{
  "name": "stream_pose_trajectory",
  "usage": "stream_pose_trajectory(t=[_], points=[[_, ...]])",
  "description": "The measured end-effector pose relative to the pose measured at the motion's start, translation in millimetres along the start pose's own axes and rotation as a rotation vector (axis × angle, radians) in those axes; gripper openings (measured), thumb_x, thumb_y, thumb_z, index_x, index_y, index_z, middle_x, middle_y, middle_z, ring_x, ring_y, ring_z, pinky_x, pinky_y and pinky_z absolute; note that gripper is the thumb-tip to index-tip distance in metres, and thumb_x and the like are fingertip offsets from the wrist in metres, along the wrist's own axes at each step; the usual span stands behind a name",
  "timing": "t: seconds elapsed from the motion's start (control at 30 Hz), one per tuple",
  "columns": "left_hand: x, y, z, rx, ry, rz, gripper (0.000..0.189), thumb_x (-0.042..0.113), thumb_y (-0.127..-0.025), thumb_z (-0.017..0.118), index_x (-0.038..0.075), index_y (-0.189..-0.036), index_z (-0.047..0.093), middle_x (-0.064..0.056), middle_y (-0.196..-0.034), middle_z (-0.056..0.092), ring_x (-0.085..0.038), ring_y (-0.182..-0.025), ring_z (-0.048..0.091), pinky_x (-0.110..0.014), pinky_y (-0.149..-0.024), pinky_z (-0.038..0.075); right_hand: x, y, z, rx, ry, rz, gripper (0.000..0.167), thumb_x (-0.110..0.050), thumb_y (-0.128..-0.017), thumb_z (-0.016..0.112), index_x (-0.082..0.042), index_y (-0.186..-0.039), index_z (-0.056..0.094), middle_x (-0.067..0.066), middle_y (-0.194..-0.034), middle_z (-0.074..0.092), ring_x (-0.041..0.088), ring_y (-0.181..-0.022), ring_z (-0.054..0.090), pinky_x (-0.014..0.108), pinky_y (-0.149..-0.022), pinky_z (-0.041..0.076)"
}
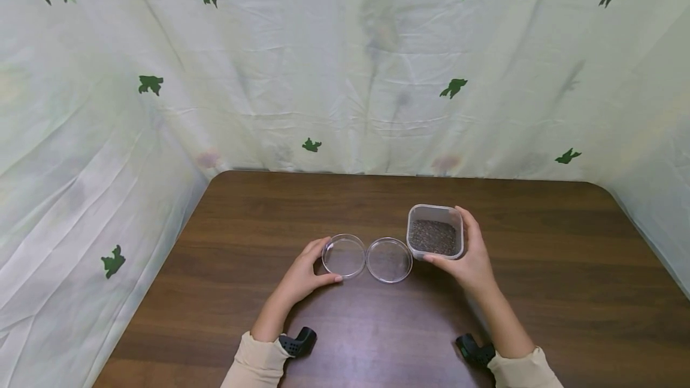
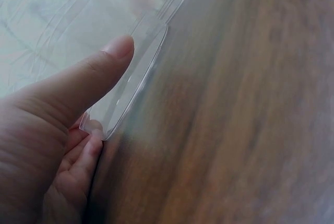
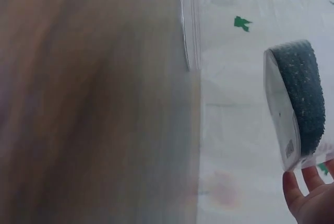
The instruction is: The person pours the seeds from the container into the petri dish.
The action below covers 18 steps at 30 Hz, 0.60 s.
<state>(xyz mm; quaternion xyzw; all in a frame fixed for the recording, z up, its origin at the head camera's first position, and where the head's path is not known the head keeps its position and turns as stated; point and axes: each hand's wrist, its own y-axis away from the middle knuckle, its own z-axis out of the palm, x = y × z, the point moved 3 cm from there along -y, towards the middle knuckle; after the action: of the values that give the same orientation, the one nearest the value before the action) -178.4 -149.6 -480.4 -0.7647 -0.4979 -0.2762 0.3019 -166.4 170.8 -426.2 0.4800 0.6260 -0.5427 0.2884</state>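
Gripping squarish translucent tub of grains

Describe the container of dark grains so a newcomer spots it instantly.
At the brown wooden table, find two clear round dishes. To their right, the right hand holds a rounded-square translucent container; only it contains dark grains.
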Motion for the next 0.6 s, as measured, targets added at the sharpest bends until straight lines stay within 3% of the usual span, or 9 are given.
stream_pose_trajectory(t=[0.1,0.23,0.33,0.47,0.6], points=[[0.4,0.1,-0.1,0.003,-0.001,0.01,0.084,0.03,-0.065,0.08,-0.001,-0.133,0.04,-0.014,-0.128,0.043,-0.027,-0.118,0.041,-0.043,-0.097,0.031,-5.1,-2.6,7.0,-0.005,0.018,-0.013,0.104,0.0,-0.051,0.086,-0.012,-0.138,0.03,0.008,-0.129,0.041,0.024,-0.112,0.039,0.021,-0.089,0.032],[0.4,-0.1,-0.2,-0.003,0.001,0.001,0.084,0.029,-0.065,0.08,-0.001,-0.133,0.04,-0.014,-0.129,0.043,-0.026,-0.118,0.041,-0.043,-0.097,0.031,-29.0,-5.0,16.9,-0.014,0.047,-0.039,0.102,0.001,-0.051,0.085,-0.005,-0.137,0.03,0.017,-0.129,0.039,0.031,-0.111,0.039,0.029,-0.089,0.031],[0.2,-0.1,-0.5,-0.007,0.006,-0.011,0.084,0.029,-0.065,0.081,0.001,-0.133,0.04,-0.013,-0.129,0.043,-0.026,-0.119,0.041,-0.042,-0.098,0.031,-33.6,-8.2,24.9,-0.021,0.072,-0.068,0.102,-0.001,-0.05,0.087,-0.001,-0.136,0.031,0.02,-0.129,0.038,0.035,-0.112,0.037,0.038,-0.09,0.029],[-0.1,-0.4,-0.3,-0.009,0.007,-0.014,0.084,0.029,-0.065,0.08,0.001,-0.133,0.04,-0.013,-0.129,0.043,-0.025,-0.119,0.04,-0.042,-0.098,0.03,-20.0,-12.7,35.3,-0.025,0.128,-0.097,0.106,-0.013,-0.048,0.089,-0.01,-0.138,0.031,0.01,-0.133,0.036,0.026,-0.117,0.032,0.045,-0.092,0.028],[0.3,-0.4,-0.2,-0.009,0.009,-0.015,0.084,0.029,-0.065,0.08,0.0,-0.133,0.04,-0.014,-0.13,0.042,-0.026,-0.119,0.04,-0.042,-0.098,0.031,-21.4,-15.0,45.8,-0.035,0.166,-0.134,0.108,-0.019,-0.049,0.089,-0.017,-0.139,0.03,0.008,-0.135,0.035,0.023,-0.121,0.028,0.047,-0.093,0.028]])
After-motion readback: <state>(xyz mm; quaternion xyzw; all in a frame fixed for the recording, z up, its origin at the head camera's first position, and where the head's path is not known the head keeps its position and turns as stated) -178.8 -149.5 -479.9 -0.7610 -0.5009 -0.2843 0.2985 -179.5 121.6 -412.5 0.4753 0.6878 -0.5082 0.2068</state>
